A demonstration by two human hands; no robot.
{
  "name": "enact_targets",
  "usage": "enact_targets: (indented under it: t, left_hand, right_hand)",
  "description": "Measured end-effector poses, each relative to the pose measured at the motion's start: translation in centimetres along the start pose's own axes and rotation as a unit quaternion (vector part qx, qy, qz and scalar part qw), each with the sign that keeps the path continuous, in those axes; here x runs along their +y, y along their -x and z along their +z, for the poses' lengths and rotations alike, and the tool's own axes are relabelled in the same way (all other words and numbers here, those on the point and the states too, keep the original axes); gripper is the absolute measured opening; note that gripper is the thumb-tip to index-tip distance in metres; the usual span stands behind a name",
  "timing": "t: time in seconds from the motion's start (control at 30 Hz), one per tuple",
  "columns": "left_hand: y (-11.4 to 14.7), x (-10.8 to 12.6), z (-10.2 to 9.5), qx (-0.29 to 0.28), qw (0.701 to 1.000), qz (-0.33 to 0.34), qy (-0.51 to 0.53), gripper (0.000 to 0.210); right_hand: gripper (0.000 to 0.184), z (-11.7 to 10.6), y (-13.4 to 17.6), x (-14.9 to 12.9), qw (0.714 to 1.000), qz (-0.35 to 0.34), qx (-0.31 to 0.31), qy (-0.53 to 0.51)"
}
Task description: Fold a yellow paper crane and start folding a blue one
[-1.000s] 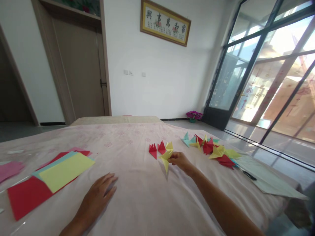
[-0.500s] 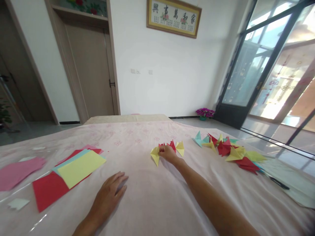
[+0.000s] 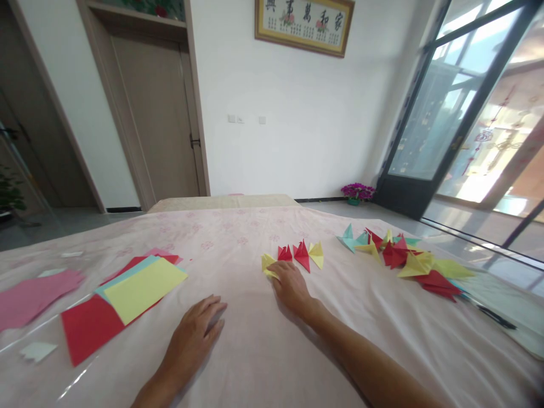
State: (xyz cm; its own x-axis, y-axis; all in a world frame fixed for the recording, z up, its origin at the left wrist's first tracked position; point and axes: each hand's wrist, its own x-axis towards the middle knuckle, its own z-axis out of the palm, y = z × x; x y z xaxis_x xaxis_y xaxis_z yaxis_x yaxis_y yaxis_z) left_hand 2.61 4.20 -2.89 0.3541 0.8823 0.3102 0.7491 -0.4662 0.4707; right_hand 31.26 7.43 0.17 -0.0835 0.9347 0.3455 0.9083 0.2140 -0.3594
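My right hand (image 3: 293, 284) reaches over the table, its fingers closed at a yellow paper crane (image 3: 267, 263) and covering part of it. That crane stands at the left end of a short row. Beside it are a red paper crane (image 3: 285, 253), a second red paper crane (image 3: 302, 256) and another yellow paper crane (image 3: 317, 254). My left hand (image 3: 196, 326) lies on the pink tablecloth (image 3: 246, 362) with its fingers stretched out, holding nothing. It is nearest to the coloured paper sheets (image 3: 147, 289) on its left.
A heap of folded paper cranes (image 3: 399, 252) in red, yellow and teal lies at the right. Next to it are a black pen (image 3: 497, 316) and pale sheets (image 3: 493, 283). Pink paper (image 3: 40, 294) and a white scrap (image 3: 38, 352) lie at the far left.
My right hand has come lower and nearer to me at the left yellow crane, uncovering the red cranes. My left hand stays on the cloth. The view has shifted slightly.
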Motion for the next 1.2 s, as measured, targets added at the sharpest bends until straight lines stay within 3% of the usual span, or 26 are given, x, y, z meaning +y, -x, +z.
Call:
enact_targets:
  t: [0.2, 0.53, 1.2]
  left_hand:
    - [0.1, -0.1, 0.0, -0.007, 1.0, -0.001, -0.007, 0.034]
    - [0.0, -0.1, 0.0, -0.014, 1.0, -0.001, -0.008, 0.035]
    - [0.0, -0.3, 0.1, -0.013, 1.0, -0.003, -0.001, 0.035]
  right_hand:
    - [0.025, 0.8, 0.7, -1.1, 0.998, -0.008, -0.039, 0.044]
    - [0.023, 1.3, -1.7, -0.1, 0.995, 0.008, -0.064, 0.071]
    - [0.025, 1.1, -0.7, -0.5, 0.997, 0.017, -0.01, 0.081]
